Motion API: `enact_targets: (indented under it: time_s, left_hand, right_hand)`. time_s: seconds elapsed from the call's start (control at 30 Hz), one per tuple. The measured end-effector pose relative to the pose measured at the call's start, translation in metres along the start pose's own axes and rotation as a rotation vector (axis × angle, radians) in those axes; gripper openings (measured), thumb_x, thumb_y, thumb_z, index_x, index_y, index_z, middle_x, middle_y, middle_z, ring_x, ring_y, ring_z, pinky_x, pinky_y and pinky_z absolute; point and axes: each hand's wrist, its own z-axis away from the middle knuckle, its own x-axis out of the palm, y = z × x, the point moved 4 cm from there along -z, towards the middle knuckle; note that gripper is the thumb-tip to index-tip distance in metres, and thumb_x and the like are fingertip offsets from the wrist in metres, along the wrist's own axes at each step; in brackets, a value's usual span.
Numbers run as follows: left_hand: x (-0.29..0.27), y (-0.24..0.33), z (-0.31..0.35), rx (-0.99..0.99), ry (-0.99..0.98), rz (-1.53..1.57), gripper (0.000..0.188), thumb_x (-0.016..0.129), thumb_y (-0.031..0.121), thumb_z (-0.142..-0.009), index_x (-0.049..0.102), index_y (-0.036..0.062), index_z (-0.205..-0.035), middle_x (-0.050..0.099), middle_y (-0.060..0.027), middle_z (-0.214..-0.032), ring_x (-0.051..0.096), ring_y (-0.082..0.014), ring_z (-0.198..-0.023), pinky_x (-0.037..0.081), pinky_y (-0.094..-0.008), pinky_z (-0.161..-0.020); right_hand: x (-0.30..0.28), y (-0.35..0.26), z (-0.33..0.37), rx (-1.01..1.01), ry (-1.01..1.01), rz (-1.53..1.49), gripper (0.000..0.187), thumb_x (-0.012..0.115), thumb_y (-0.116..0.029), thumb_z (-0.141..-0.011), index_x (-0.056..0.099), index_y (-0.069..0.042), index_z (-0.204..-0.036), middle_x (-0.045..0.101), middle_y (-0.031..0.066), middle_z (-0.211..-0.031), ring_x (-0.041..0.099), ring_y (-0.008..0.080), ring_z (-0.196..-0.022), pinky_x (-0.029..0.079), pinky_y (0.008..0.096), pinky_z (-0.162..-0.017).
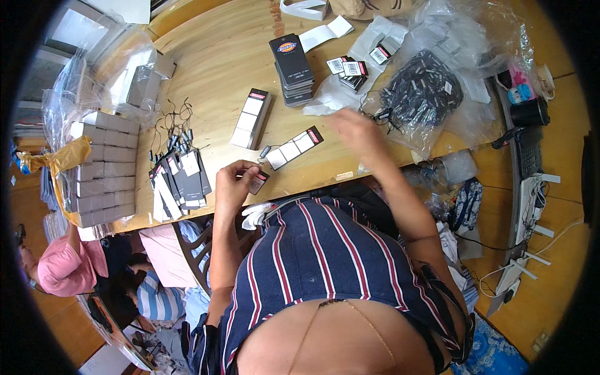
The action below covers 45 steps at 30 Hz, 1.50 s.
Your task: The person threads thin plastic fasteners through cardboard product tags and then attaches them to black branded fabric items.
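Left hand (234,181) at near table (219,56) edge, holding small tag (257,183). Long tag (292,148) just beyond it, w/ another tag strip (251,119) further back-left. Tag stack (291,69) behind those. Right hand (353,132) to the right, next to bag of strings (420,94). Tag pile (178,181) left of left hand; boxes (103,165) far left.

A wooden table (219,56) is carrying the goods. A stack of dark cardboard tags (291,69) is standing near its middle, with two long tags (251,119) and (294,147) lying flat nearby. A fanned pile of strung tags (180,178) is resting toward the near edge. Grey boxes (103,165) are sitting stacked at the left, and clear plastic bags (437,81) are spreading across the right.
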Motion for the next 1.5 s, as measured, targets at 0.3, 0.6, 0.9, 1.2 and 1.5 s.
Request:
enact_targets:
  time_s: [0.3,0.6,0.9,1.2,1.5]
  left_hand:
    - [-0.034,-0.003,0.010,-0.027,0.119,0.217,0.008,0.055,0.003,-0.076,0.060,-0.0032,-0.078,0.060,-0.0053,-0.070,0.054,-0.0091,-0.063,0.043,-0.0217,-0.060]
    - [-0.030,0.000,0.005,-0.065,0.096,0.264,0.008,0.055,0.003,-0.076,0.060,-0.0028,-0.077,0.060,-0.0044,-0.067,0.053,-0.0078,-0.061,0.042,-0.0199,-0.058]
    - [0.055,0.010,-0.017,-0.040,-0.198,0.256,0.009,0.059,0.006,-0.074,0.061,-0.0022,-0.077,0.060,-0.0046,-0.067,0.052,-0.0083,-0.059,0.042,-0.0213,-0.055]
    - [0.082,0.032,-0.024,0.259,-0.064,0.213,0.009,0.060,0.005,-0.072,0.060,-0.0024,-0.078,0.055,-0.0112,-0.095,0.055,-0.0167,-0.077,0.044,-0.0265,-0.065]
    - [0.071,0.038,-0.013,0.028,-0.031,0.600,0.014,0.059,0.003,-0.074,0.060,-0.0026,-0.087,0.060,-0.0049,-0.070,0.053,-0.0065,-0.060,0.043,-0.0190,-0.053]
  right_hand:
    - [0.044,-0.007,-0.003,-0.088,-0.141,0.240,0.007,0.056,-0.012,-0.069,0.054,-0.005,-0.070,0.052,0.0066,-0.076,0.049,0.0218,-0.077,0.039,0.0313,-0.067]
    - [-0.041,0.012,-0.003,0.118,-0.132,-0.041,0.011,0.059,-0.003,-0.067,0.059,0.000,-0.077,0.058,0.0117,-0.070,0.055,0.0267,-0.061,0.043,0.0322,-0.061]
    - [-0.046,0.065,0.004,0.720,0.242,-1.708,0.006,0.051,-0.006,-0.079,0.056,-0.007,-0.083,0.057,0.0096,-0.089,0.055,0.0206,-0.083,0.045,0.0321,-0.075]
    - [-0.024,0.160,-0.019,0.720,0.418,-0.249,0.021,0.058,-0.021,-0.076,0.054,-0.001,-0.081,0.058,0.0117,-0.075,0.055,0.0220,-0.060,0.044,0.0325,-0.057]
    - [-0.022,0.149,-0.040,0.825,0.081,-0.117,0.030,0.068,-0.028,-0.066,0.060,0.001,-0.072,0.060,0.0117,-0.066,0.056,0.0179,-0.058,0.042,0.0288,-0.054]
